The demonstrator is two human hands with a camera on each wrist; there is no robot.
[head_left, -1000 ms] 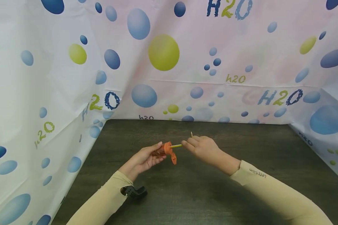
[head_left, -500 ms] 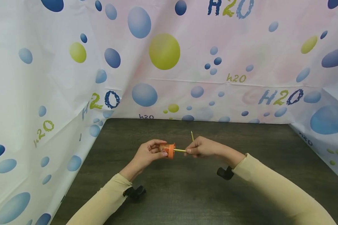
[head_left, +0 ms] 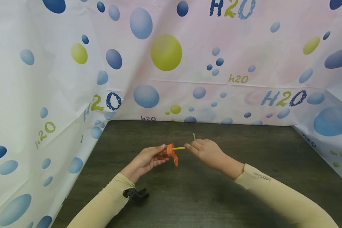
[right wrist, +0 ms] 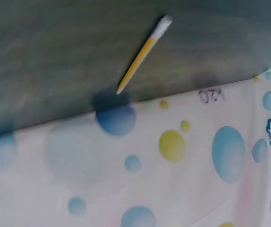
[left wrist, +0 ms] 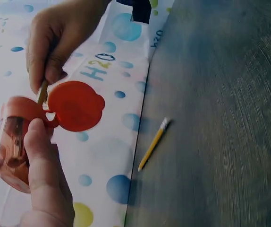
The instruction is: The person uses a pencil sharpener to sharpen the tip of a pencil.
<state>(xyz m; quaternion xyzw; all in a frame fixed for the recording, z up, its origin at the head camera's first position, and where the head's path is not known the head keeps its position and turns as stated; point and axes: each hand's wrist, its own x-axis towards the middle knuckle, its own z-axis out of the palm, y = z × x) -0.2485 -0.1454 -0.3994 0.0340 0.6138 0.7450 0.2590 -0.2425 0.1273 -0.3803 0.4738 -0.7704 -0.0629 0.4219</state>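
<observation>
My left hand (head_left: 143, 161) grips an orange pencil sharpener (head_left: 170, 150) with a see-through shavings container, tilted sideways. Its round orange lid (left wrist: 76, 106) hangs open from the rim. A yellow pencil (head_left: 179, 148) has one end at the sharpener's mouth; how deep it goes is hidden. My right hand (head_left: 206, 152) pinches the pencil's other end, back of the hand toward the head camera. In the left wrist view, thumb and fingers wrap the container. The right wrist view shows neither hand.
A second yellow pencil (right wrist: 142, 54) with a white end lies on the dark wooden table (head_left: 188, 199), just beyond my right hand. A white sheet (head_left: 188, 63) with blue and green dots rises behind the table and at both sides.
Half a second ago the right hand was rolled the other way, its wrist camera showing. Both hands have since turned; the sharpener's lid hangs in sight again, much as one second ago.
</observation>
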